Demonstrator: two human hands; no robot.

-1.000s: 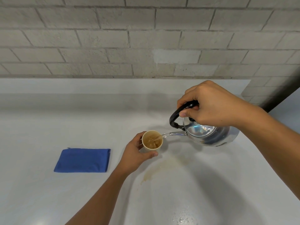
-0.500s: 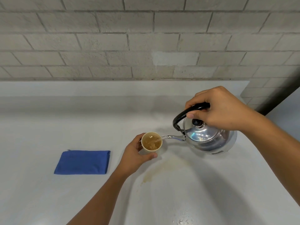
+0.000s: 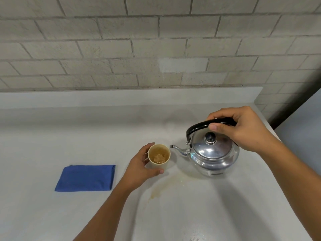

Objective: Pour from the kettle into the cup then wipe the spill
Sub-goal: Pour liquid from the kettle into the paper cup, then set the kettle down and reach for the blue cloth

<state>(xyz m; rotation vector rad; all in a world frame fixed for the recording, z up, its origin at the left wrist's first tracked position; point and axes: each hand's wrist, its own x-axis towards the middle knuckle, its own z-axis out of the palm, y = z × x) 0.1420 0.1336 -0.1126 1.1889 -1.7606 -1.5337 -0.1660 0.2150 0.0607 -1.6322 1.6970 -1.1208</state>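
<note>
Right hand (image 3: 243, 129) grip wrapped around black handle of shiny steel kettle (image 3: 213, 153), upright on white tabletop (image 3: 52, 136), spout near cup, not over it. Left hand (image 3: 139, 168) grip holding small beige cup (image 3: 159, 156), brown liquid inside. Best: release kettle gently, free left hand for folded blue cloth (image 3: 86, 178), then wipe brown spill (image 3: 161, 186) just in front of cup. Forearms angled in from below.

Bright even light, soft shadows, wide-angle edge distortion
</note>
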